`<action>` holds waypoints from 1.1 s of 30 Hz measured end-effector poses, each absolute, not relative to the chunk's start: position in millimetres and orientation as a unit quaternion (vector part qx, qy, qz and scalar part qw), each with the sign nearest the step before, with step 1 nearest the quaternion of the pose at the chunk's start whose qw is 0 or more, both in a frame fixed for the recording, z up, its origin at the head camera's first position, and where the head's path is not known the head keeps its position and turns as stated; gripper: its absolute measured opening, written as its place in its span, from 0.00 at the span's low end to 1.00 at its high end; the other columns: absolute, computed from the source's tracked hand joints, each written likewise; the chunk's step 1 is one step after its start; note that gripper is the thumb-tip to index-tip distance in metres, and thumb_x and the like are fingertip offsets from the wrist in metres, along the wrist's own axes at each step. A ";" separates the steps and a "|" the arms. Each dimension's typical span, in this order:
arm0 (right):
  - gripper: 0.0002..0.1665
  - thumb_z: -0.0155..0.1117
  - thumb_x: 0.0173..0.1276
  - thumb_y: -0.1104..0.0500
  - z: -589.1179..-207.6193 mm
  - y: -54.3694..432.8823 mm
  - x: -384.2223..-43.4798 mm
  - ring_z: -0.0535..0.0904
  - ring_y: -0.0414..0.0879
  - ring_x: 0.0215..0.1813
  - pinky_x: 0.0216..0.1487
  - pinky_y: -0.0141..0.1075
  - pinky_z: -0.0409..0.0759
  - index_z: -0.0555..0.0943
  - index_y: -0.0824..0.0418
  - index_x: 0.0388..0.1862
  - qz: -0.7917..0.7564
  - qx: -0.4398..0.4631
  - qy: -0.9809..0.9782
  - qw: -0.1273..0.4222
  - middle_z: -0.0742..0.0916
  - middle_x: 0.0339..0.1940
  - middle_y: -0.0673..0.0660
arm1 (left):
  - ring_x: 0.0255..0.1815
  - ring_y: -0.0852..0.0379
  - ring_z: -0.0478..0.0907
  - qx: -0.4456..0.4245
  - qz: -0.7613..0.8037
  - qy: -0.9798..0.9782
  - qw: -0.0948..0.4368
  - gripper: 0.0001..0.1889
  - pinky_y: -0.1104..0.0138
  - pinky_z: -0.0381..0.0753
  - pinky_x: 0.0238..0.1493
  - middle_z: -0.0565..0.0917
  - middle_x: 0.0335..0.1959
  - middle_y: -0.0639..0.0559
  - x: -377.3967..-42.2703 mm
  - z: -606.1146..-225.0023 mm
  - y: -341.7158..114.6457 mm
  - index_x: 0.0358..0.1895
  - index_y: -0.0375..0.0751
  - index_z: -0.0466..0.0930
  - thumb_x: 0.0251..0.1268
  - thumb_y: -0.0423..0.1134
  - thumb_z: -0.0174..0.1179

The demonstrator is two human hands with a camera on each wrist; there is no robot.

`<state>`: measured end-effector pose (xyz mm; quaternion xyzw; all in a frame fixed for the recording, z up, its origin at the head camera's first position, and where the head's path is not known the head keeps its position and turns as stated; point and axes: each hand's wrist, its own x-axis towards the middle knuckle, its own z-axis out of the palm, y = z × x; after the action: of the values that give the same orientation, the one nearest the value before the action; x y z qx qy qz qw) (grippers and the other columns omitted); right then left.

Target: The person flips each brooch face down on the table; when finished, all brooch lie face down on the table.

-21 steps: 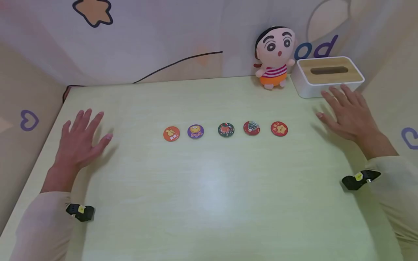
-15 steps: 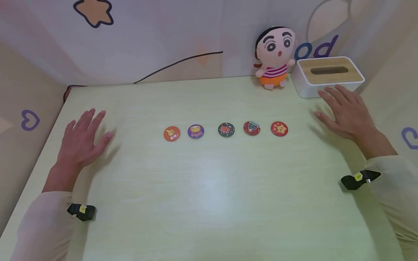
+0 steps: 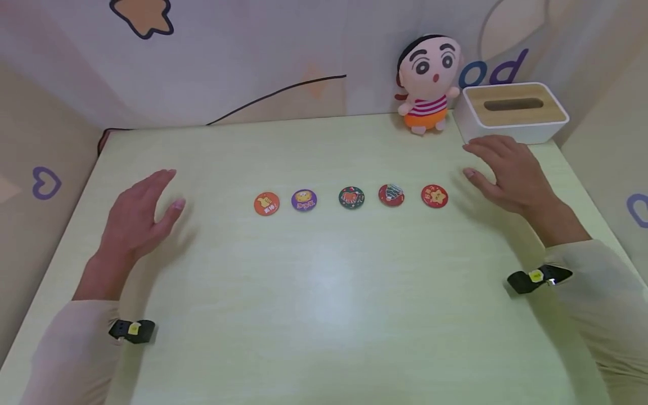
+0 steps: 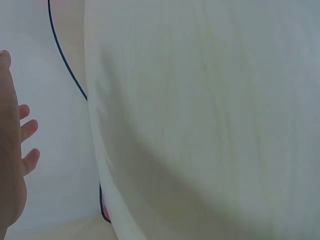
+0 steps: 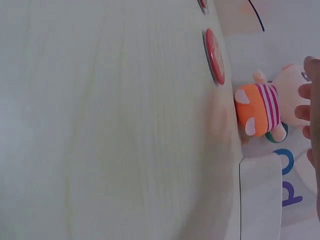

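Badges (image 3: 351, 198) lie in a row mid-frame on the desk (image 3: 324, 326), so with your left grip (image 3: 135, 216) and right grip (image 3: 513, 179) empty, thumbs apart from fingers, approach low and pinch by the rim.

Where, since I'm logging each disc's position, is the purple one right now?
In the head view, the purple disc lies on the table, slightly left of centre, between the orange disc and the dark green disc, nearer the orange one.

A plush doll (image 3: 427, 79), tissue box (image 3: 513, 117) and cartoon-printed backdrop (image 3: 253, 50) suggest a home table (image 3: 324, 332).
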<state>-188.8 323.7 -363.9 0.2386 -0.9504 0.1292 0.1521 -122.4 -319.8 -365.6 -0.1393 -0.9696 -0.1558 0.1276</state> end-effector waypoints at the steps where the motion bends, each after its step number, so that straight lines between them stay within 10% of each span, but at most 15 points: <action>1: 0.27 0.59 0.72 0.49 -362.3 318.2 -188.3 0.72 0.65 0.70 0.68 0.66 0.68 0.80 0.62 0.63 0.137 0.239 -0.950 0.147 0.82 0.65 0.67 | 0.70 0.30 0.70 -0.136 -0.163 -0.969 0.125 0.30 0.35 0.67 0.66 0.73 0.72 0.32 -121.0 -364.5 -317.0 0.74 0.38 0.66 0.77 0.51 0.49; 8: 0.23 0.61 0.73 0.51 -354.5 285.3 -187.1 0.74 0.64 0.68 0.68 0.66 0.70 0.81 0.61 0.62 0.182 0.217 -0.956 0.077 0.85 0.62 0.66 | 0.54 0.33 0.81 -0.132 -0.199 -0.964 0.117 0.25 0.40 0.75 0.50 0.85 0.56 0.32 -115.8 -360.6 -297.6 0.69 0.39 0.74 0.80 0.50 0.46; 18: 0.23 0.60 0.74 0.52 -350.7 246.4 -190.1 0.75 0.61 0.68 0.69 0.63 0.71 0.81 0.61 0.63 0.228 0.226 -0.947 0.015 0.85 0.62 0.64 | 0.58 0.35 0.80 -0.138 -0.259 -0.950 0.103 0.25 0.38 0.72 0.63 0.85 0.57 0.33 -117.5 -354.9 -278.5 0.63 0.36 0.79 0.81 0.51 0.46; 33: 0.19 0.64 0.72 0.56 -351.6 190.1 -195.6 0.81 0.57 0.63 0.63 0.55 0.79 0.83 0.62 0.59 0.237 0.289 -0.927 0.040 0.88 0.57 0.61 | 0.51 0.42 0.86 -0.135 -0.251 -0.957 0.062 0.21 0.52 0.75 0.44 0.88 0.55 0.40 -128.1 -359.7 -254.9 0.64 0.42 0.79 0.72 0.44 0.59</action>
<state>-195.6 190.1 -351.6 0.2887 -0.9267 0.2371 0.0403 -128.1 -254.9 -359.7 -0.1349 -0.9565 -0.2509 0.0624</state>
